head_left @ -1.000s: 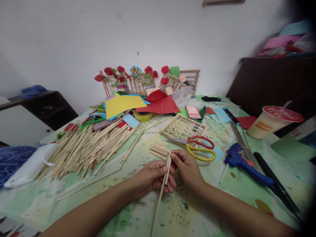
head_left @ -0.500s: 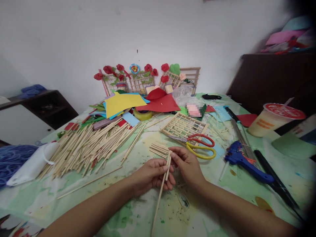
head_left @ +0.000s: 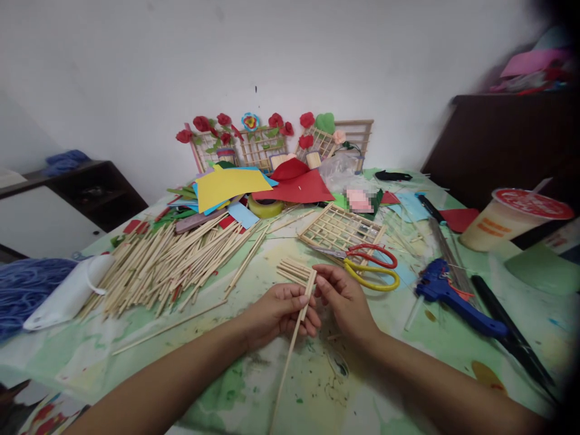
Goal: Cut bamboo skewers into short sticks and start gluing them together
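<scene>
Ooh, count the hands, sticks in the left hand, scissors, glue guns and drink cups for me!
Hands: 2 (left hand, right hand)
Held: 2 (long stick, short stick)
Scissors: 1 pair
Glue gun: 1
Drink cup: 1
Total: 7

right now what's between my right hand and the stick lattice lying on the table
The scissors with red and yellow handles lie between your right hand and the stick lattice, overlapping its near edge, as the head view shows.
</scene>
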`<state>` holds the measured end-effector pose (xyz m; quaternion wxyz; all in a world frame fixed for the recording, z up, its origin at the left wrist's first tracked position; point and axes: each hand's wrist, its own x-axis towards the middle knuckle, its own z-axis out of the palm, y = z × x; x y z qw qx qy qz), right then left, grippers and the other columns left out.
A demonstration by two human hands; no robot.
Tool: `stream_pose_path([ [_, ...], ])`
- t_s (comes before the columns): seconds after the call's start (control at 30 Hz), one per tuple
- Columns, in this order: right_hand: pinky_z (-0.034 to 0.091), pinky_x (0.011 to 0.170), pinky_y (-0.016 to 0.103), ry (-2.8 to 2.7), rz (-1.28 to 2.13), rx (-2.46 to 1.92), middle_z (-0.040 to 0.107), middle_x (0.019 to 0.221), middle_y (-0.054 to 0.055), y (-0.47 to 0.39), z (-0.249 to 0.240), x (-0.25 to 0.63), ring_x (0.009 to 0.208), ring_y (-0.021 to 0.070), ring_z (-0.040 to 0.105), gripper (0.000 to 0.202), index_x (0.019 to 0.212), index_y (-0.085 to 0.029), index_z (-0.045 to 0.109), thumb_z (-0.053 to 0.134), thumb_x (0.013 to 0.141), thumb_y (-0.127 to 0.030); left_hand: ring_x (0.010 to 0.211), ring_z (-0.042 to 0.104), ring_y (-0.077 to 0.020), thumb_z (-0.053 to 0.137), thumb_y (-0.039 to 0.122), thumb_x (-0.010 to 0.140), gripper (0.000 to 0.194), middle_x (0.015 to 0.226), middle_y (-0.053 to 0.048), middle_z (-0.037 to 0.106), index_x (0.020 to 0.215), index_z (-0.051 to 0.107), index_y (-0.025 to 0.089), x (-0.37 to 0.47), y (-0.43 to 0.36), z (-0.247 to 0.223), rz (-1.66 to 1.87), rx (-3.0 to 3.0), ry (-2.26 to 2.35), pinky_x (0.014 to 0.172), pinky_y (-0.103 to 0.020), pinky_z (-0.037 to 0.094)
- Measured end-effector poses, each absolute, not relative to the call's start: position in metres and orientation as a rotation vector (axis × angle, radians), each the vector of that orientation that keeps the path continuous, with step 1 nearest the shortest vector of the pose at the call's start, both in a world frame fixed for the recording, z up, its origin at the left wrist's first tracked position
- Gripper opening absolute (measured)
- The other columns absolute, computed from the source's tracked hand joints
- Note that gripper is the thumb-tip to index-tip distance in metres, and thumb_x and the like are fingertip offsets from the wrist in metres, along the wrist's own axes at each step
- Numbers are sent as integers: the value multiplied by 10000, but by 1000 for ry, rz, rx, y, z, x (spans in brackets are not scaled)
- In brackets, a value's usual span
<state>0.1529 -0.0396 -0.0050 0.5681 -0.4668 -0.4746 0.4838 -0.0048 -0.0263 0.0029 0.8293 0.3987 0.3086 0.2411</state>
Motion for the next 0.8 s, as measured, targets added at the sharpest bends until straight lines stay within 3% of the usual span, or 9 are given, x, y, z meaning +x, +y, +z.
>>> stream_pose_path([
  [0.17,451,755,331,-1142,1136,-1069,615,905,42,-42,-8,152,854,188,568,312,1036,-214,576,595,767,-369,601,659,-124,650,279,788,198,723,-83,688,841,572,105,-3,-24,5,658,816,710,572,-183,508],
  [0.37,426,655,267,-1307,1188,-1103,574,824,4,-47,-18,147,728,141,518,172,852,-208,536,558,820,-375,767,647,-127,625,279,810,181,897,-100,698,852,593,106,-4,-18,6,933,820,793,733,-219,494],
  [0.53,426,757,303,-1386,1280,-1015,614,914,40,-51,-10,144,853,180,542,220,945,-204,600,542,827,-381,833,637,-162,642,284,792,184,878,-87,693,854,604,115,1,-23,6,957,827,751,799,-265,464],
  [0.63,415,680,282,-1376,1373,-997,600,815,26,-52,-6,142,752,164,522,213,870,-196,613,546,811,-390,860,634,-171,665,291,771,223,891,-91,692,898,619,113,3,-26,6,964,823,763,827,-274,451],
  [0.8,288,516,243,-1455,1335,-1143,417,567,-26,-53,-6,139,546,111,347,306,602,-183,507,530,784,-428,919,625,-175,659,305,777,282,952,-109,690,981,624,113,2,-27,5,964,856,789,855,-279,444],
])
